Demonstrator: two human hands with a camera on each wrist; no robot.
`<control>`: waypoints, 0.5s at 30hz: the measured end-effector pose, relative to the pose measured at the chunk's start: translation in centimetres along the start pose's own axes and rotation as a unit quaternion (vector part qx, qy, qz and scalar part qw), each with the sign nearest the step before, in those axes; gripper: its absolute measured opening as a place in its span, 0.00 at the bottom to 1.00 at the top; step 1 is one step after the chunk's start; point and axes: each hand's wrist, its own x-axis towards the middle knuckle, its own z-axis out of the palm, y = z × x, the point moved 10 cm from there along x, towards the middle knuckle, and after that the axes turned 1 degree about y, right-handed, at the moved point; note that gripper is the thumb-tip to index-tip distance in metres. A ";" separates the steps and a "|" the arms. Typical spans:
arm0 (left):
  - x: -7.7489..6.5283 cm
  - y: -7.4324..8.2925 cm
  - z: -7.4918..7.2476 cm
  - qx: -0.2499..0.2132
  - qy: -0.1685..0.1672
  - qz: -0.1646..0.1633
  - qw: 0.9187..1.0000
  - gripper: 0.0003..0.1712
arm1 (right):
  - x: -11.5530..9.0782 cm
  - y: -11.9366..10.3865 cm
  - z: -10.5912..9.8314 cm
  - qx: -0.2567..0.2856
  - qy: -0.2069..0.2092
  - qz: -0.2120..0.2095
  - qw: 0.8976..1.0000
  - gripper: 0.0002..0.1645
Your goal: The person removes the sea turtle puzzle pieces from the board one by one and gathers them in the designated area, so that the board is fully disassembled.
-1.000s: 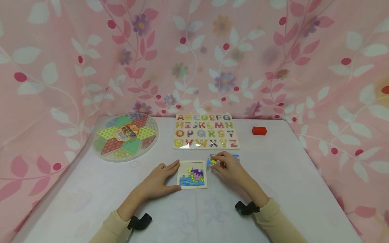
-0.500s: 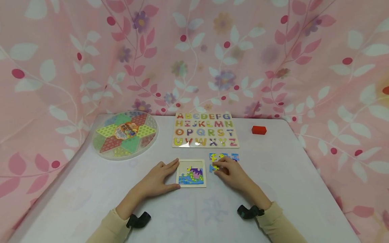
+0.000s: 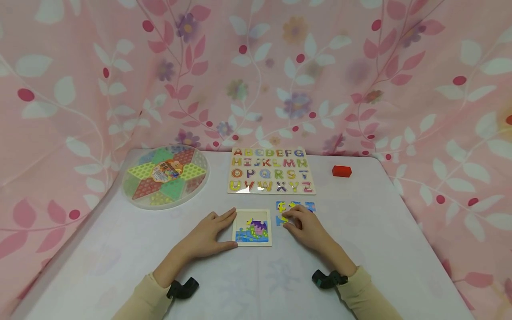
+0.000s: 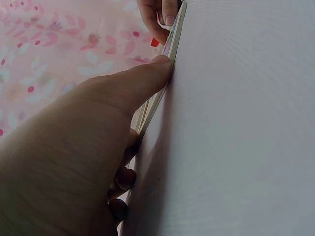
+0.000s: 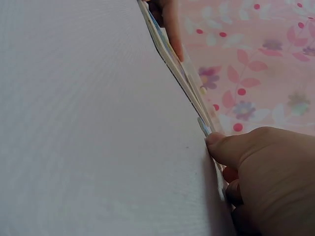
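Note:
A small jigsaw puzzle in a pale wooden frame [image 3: 252, 244] lies flat on the table, its lower part filled with pieces showing a purple and blue picture. My left hand [image 3: 208, 235] rests against the frame's left side, fingers stretched to the upper corner and thumb at the lower one. To the right of the frame, my right hand [image 3: 306, 229] pinches a blue and yellow puzzle piece [image 3: 279, 221] between thumb and fingertips, at table level. Behind it lie several loose pieces [image 3: 281, 206], partly hidden by the hand. In the right wrist view, the thumb [image 5: 216, 141] touches a piece's edge.
An alphabet board [image 3: 272, 169] lies at the back centre. A round board with a coloured star pattern [image 3: 166, 178] is at the back left. Toward the back right stands a red block [image 3: 342, 171]. Floral cloth [image 3: 256, 80] hangs behind the table.
My right hand has shifted slightly right and toward me, and more of the loose pieces behind it show. The left hand keeps its place at the frame.

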 end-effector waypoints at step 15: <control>0.1 0.1 0.0 -0.003 -0.007 -0.002 1.000 0.53 | 0.5 1.1 -1.0 0.100 -0.018 0.092 0.991 0.29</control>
